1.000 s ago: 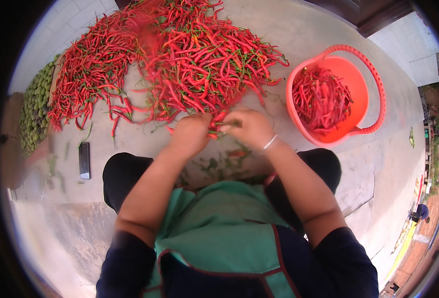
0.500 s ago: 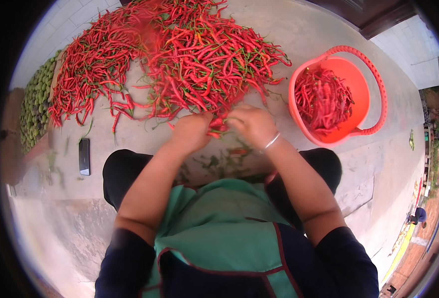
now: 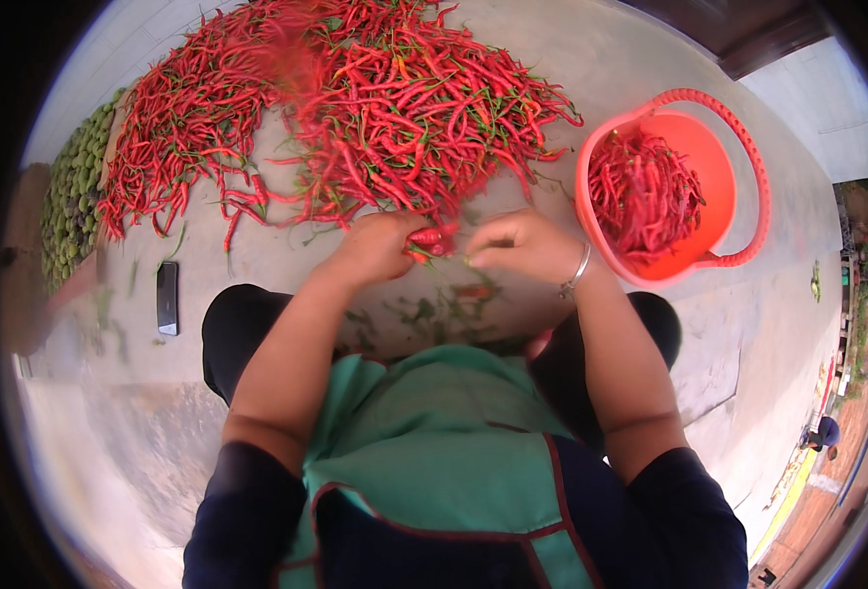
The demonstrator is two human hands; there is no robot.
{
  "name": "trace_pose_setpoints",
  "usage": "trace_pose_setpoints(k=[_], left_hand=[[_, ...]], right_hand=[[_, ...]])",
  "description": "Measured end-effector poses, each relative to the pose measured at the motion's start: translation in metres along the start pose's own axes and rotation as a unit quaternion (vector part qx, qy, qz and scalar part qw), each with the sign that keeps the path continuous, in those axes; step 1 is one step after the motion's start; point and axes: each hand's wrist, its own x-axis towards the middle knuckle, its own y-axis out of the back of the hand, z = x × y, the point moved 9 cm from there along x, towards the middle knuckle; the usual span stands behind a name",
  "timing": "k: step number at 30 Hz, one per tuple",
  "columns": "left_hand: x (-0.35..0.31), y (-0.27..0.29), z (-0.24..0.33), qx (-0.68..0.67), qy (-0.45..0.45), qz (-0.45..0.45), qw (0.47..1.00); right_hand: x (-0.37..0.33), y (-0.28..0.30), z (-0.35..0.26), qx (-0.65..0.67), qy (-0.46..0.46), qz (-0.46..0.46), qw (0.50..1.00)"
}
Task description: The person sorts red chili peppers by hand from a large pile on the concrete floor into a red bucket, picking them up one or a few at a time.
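Narrow floor gap between obstructing chilli heap and red basket

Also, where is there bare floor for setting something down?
The floor is bare just right of the basket, and again between the pepper pile and the dark panel. A narrow patch separates the phone and left knee. Crowded: beyond the left hand, where the pile lies, and between the knees, strewn with green stems.

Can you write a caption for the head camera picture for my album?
The left hand holds red chillies, the right hand beside it, near a big chilli heap and a coral basket.
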Motion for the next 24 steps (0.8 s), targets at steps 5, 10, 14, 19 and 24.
trace_pose_setpoints(k=[5, 10, 14, 19, 24], left_hand=[[0.006, -0.018, -0.005, 0.085, 0.083, -0.032, 0.992], [0.009, -0.026, 0.004, 0.071, 0.109, -0.039, 0.991], [0.006, -0.027, -0.012, 0.088, 0.141, -0.032, 0.986], [0.004, -0.024, -0.019, 0.089, 0.101, -0.001, 0.991], [0.006, -0.028, -0.012, 0.077, 0.122, -0.001, 0.99]], right_hand=[[0.0, -0.003, -0.013, -0.282, 0.098, 0.191, 0.935], [0.017, -0.023, -0.006, -0.334, 0.095, 0.184, 0.92], [0.017, -0.024, -0.002, -0.338, 0.083, 0.224, 0.911], [0.018, -0.02, 0.0, -0.29, 0.05, 0.215, 0.931], [0.022, -0.025, 0.006, -0.303, 0.026, 0.194, 0.933]])
